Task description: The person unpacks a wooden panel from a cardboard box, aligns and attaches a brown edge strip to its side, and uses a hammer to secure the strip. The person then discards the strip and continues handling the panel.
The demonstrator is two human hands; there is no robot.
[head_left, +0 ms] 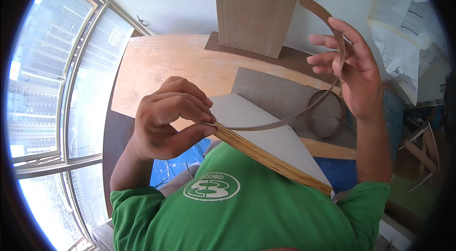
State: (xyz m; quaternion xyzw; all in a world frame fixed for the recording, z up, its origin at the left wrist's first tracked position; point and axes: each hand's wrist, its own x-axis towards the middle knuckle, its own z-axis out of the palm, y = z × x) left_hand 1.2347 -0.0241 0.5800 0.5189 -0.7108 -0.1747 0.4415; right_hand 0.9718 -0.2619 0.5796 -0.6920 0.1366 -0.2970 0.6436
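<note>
The left hand [173, 111] pinches one end of a thin brown strip [306, 110] between thumb and fingertips, right at the near-left corner of a white-faced board [285, 146]. The right hand [358, 63] is raised at between two and three o'clock from the left one, fingers spread loosely, with the strip running across them; how firmly it is held there I cannot tell.

The relation that counts, I judge, is between strip and bare layered edge [273, 159]. That edge runs from the left fingertips toward four o'clock, ending close to the green shirt [266, 203]. The strip leaves the same corner toward three o'clock, then bows up through the right hand, its free end pointing to eleven (well clear of the board). So the two meet only at the pinch and open like a wedge. The left hand is nearer the edge; the right stands well apart from it.
</note>
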